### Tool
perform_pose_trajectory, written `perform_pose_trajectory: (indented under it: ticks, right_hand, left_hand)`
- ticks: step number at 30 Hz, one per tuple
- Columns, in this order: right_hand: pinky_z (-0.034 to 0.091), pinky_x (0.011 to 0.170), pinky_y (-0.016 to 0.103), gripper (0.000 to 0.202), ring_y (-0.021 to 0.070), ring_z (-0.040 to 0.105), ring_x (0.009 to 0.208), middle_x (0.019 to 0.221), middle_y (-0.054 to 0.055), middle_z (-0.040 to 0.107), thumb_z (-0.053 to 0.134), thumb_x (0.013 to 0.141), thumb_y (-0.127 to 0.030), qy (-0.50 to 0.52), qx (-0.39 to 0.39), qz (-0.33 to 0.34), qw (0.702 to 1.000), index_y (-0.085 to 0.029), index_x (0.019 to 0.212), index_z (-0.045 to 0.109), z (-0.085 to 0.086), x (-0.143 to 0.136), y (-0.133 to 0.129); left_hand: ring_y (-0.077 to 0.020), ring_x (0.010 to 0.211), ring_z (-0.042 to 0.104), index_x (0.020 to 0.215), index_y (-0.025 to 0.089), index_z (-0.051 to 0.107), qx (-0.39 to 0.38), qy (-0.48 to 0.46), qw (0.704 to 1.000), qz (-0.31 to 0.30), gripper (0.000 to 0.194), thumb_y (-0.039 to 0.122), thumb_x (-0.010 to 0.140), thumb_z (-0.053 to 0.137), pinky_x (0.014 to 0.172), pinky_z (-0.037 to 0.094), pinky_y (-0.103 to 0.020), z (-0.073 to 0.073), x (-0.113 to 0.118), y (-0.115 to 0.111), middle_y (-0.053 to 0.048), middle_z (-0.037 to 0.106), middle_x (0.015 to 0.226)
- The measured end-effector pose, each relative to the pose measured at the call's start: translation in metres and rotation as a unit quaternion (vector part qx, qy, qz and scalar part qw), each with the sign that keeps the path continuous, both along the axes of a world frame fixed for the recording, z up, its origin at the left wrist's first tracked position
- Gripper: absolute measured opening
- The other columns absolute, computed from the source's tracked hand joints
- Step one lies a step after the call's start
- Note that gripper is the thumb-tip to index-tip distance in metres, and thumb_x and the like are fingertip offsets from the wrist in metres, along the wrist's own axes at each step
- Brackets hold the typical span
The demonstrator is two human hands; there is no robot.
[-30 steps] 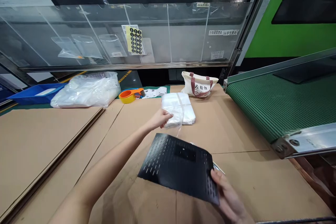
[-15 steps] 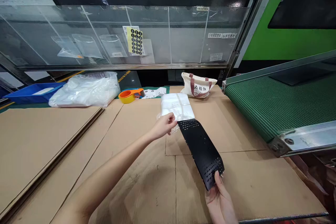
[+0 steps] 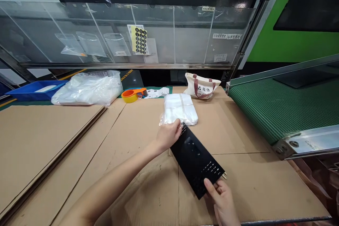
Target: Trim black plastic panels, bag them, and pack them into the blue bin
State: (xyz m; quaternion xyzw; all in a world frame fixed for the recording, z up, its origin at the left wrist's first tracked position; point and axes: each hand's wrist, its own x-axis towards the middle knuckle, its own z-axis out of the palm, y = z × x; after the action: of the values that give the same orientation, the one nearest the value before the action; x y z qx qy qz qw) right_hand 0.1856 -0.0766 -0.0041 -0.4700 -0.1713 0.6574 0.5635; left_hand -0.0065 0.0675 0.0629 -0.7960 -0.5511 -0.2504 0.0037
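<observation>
A flat black perforated panel (image 3: 197, 159) is held slantwise above the cardboard-covered table (image 3: 246, 183). My left hand (image 3: 169, 134) is closed on its upper end, close to the near edge of a stack of clear plastic bags (image 3: 180, 107). The lower right corner lies between the thumb and fingers of my right hand (image 3: 219, 194). Small gold-coloured pieces show at that corner, beside my right fingertips; what they are is too small to tell.
Along the back are a blue tray (image 3: 34, 93), a large plastic bundle (image 3: 87, 88), an orange tape dispenser (image 3: 130, 95) and a cloth bag (image 3: 202, 86). A green conveyor (image 3: 280, 102) flanks the right side; cardboard sheets (image 3: 47, 137) lie left.
The panel has turned, so its broad face shows more. My left hand has moved slightly down and now grips its upper end. My right hand has shifted a little along the lower end.
</observation>
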Motion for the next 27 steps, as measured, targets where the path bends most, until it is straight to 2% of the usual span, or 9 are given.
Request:
perform_pose_trajectory:
  ticks: [3,6,8,12,14,18,19,23,27]
  right_hand:
    - [0.056,0.057,0.023,0.043,0.0154,0.068,0.063,0.079,0.006,0.075,0.092,0.048,-0.037,0.044,-0.026,0.005,0.999,-0.014,0.078,0.072,0.000,-0.005,0.002]
    - [0.054,0.051,0.018,0.049,0.0119,0.067,0.060,0.077,0.001,0.074,0.095,0.035,-0.033,0.131,-0.083,-0.076,0.985,-0.019,0.075,0.071,0.002,-0.011,0.006]
    - [0.053,0.048,0.016,0.049,0.0103,0.066,0.058,0.073,-0.002,0.073,0.096,0.030,-0.030,0.155,-0.097,-0.112,0.977,-0.020,0.071,0.070,0.002,-0.015,0.007]
    - [0.054,0.050,0.018,0.047,0.0115,0.066,0.059,0.074,-0.001,0.073,0.095,0.033,-0.032,0.141,-0.069,-0.137,0.978,-0.020,0.070,0.069,-0.001,-0.018,0.006]
    - [0.056,0.053,0.020,0.046,0.0135,0.068,0.064,0.075,0.000,0.073,0.095,0.037,-0.033,0.120,-0.051,-0.123,0.984,-0.019,0.072,0.069,0.000,-0.018,0.006]
    - [0.054,0.053,0.022,0.042,0.0147,0.067,0.063,0.074,0.004,0.072,0.093,0.045,-0.031,0.070,-0.039,-0.021,0.997,-0.014,0.075,0.069,0.006,-0.019,0.007]
    - [0.054,0.054,0.022,0.043,0.0147,0.067,0.064,0.075,0.004,0.073,0.093,0.045,-0.032,0.072,-0.039,-0.021,0.996,-0.014,0.075,0.069,0.008,-0.019,0.008]
    - [0.053,0.055,0.018,0.047,0.0130,0.067,0.066,0.072,0.000,0.072,0.095,0.037,-0.036,0.097,-0.040,-0.104,0.989,-0.017,0.069,0.066,0.011,-0.025,0.006]
    - [0.051,0.051,0.018,0.044,0.0112,0.063,0.057,0.063,0.001,0.069,0.095,0.038,-0.034,0.063,-0.044,-0.012,0.997,-0.015,0.068,0.069,0.012,-0.030,0.006]
  left_hand:
    - [-0.0180,0.049,0.055,0.077,0.020,0.051,0.015,0.051,0.999,-0.013,0.020,0.025,0.090,0.037,0.047,0.025,-0.026,-0.002,0.004,-0.004,-0.003,0.061,0.057]
    - [-0.0180,0.048,0.056,0.078,0.019,0.055,0.031,0.099,0.994,-0.028,0.024,0.027,0.093,0.037,0.046,0.023,-0.027,-0.002,0.005,-0.009,-0.003,0.062,0.056]
    - [-0.0180,0.046,0.056,0.076,0.019,0.055,0.042,0.124,0.991,-0.029,0.027,0.028,0.094,0.037,0.044,0.021,-0.027,-0.002,0.005,-0.012,-0.004,0.061,0.054]
    - [-0.0183,0.046,0.056,0.075,0.017,0.056,0.065,0.150,0.986,-0.018,0.032,0.027,0.097,0.035,0.041,0.020,-0.026,-0.002,0.003,-0.020,-0.006,0.060,0.053]
    - [-0.0173,0.044,0.056,0.075,0.016,0.056,0.080,0.157,0.984,-0.023,0.033,0.025,0.098,0.034,0.041,0.020,-0.025,-0.002,0.005,-0.025,-0.005,0.059,0.052]
    - [-0.0173,0.038,0.054,0.072,0.017,0.052,0.157,0.185,0.969,-0.037,0.033,0.023,0.098,0.034,0.039,0.017,-0.027,-0.001,0.013,-0.035,-0.003,0.055,0.046]
    - [-0.0177,0.037,0.053,0.071,0.018,0.052,0.179,0.192,0.964,-0.035,0.033,0.023,0.098,0.035,0.038,0.016,-0.027,-0.001,0.014,-0.037,-0.002,0.054,0.045]
    - [-0.0177,0.036,0.051,0.068,0.019,0.049,0.240,0.196,0.950,-0.028,0.032,0.022,0.097,0.035,0.038,0.015,-0.029,0.002,0.020,-0.045,-0.001,0.052,0.045]
    - [-0.0164,0.036,0.051,0.067,0.020,0.047,0.258,0.182,0.948,-0.044,0.031,0.021,0.096,0.037,0.038,0.021,-0.028,0.004,0.024,-0.055,0.000,0.051,0.045]
